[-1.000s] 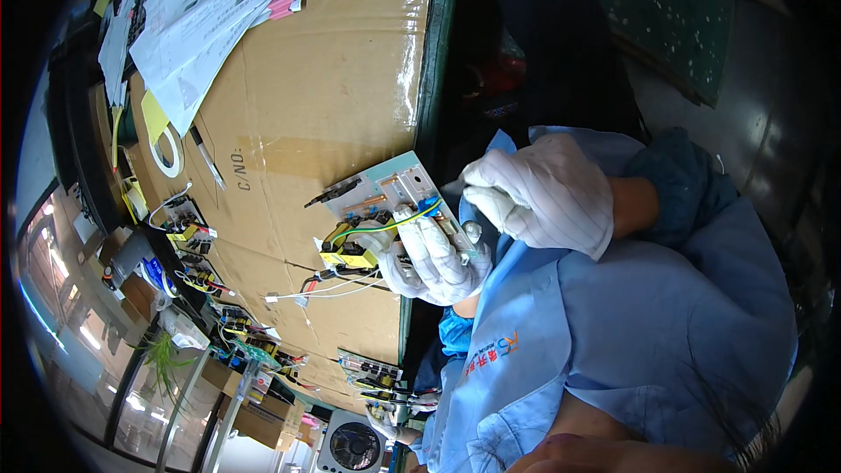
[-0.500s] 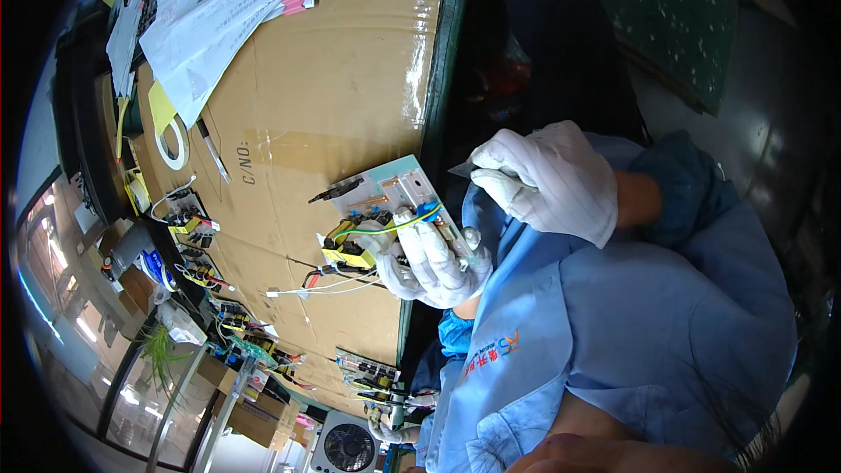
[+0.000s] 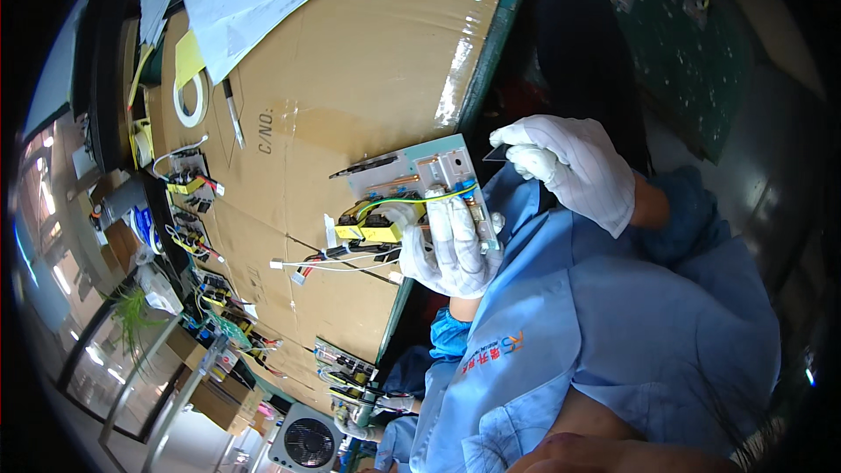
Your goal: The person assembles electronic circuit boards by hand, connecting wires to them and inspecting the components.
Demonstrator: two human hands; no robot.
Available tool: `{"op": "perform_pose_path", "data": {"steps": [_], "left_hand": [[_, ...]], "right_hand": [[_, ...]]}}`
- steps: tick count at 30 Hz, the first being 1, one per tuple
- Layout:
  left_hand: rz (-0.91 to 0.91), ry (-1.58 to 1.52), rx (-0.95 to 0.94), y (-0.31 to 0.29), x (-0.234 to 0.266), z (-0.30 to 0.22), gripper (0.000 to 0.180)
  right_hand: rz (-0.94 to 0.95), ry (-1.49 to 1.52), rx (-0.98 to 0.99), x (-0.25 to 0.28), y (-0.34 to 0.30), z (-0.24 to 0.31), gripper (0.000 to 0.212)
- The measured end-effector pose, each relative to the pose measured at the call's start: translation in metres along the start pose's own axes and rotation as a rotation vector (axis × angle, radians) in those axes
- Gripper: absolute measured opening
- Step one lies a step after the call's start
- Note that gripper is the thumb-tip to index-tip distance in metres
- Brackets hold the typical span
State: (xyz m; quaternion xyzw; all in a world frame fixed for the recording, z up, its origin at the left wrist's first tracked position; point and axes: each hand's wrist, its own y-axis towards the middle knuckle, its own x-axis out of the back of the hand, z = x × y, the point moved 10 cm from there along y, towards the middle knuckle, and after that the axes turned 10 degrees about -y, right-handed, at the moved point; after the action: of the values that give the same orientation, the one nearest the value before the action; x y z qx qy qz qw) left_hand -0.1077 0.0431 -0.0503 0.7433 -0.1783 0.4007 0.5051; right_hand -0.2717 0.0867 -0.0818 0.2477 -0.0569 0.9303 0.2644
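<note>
My left hand [image 3: 455,258], in a white glove, grips a circuit board [image 3: 452,163] by its near side, with fingers lying across its parts. The board is tilted over the edge of the cardboard. It carries a yellow-wrapped transformer [image 3: 382,233], a green-yellow wire [image 3: 394,201], and white leads ending in a small white connector [image 3: 278,264]. My right hand [image 3: 574,168], also gloved, is closed in a pinch on a small dark flat piece [image 3: 496,154]. That hand is just right of the board, apart from it. The fingers of my left hand partly hide the board's middle.
A brown cardboard sheet [image 3: 350,61] covers the table. Papers [image 3: 263,0], a tape roll [image 3: 189,101] and a pen [image 3: 233,114] lie on it. Several wired boards [image 3: 188,177] line its far side. Another person's gloved hand [image 3: 355,425] is near a board [image 3: 346,363] and a fan [image 3: 308,442].
The whole view has turned a little, shifting the table and papers. Both hands keep their holds, and the board and dark piece appear slightly farther right in the picture.
</note>
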Motion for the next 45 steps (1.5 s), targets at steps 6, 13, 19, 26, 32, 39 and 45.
{"op": "perform_pose_path", "data": {"steps": [6,13,19,26,32,39,45], "left_hand": [[0.174,-0.010,0.025,0.017,-0.021,-0.002,0.040],[0.120,-0.077,0.037,0.031,-0.020,-0.006,0.040],[-0.074,-0.164,0.034,0.028,-0.012,-0.006,0.053],[0.088,-0.180,-0.092,0.023,-0.038,-0.017,0.047],[0.174,-0.317,-0.149,0.022,-0.017,-0.017,0.029],[-0.209,-0.102,0.210,-0.044,0.053,0.071,0.026],[-0.123,-0.113,0.504,-0.060,0.041,0.107,0.027]], "right_hand": [[0.107,0.081,-0.068,-0.001,0.008,0.005,0.039],[0.080,-0.146,0.299,-0.008,0.003,0.023,0.070],[0.138,-0.274,0.316,-0.019,0.008,0.021,0.060],[0.228,-0.626,0.364,-0.043,0.013,-0.003,0.047],[0.189,-0.636,0.410,-0.047,0.016,-0.001,0.051],[0.161,-0.647,0.426,-0.046,0.016,0.001,0.055],[0.145,-0.626,0.473,-0.046,0.014,0.004,0.058]]}}
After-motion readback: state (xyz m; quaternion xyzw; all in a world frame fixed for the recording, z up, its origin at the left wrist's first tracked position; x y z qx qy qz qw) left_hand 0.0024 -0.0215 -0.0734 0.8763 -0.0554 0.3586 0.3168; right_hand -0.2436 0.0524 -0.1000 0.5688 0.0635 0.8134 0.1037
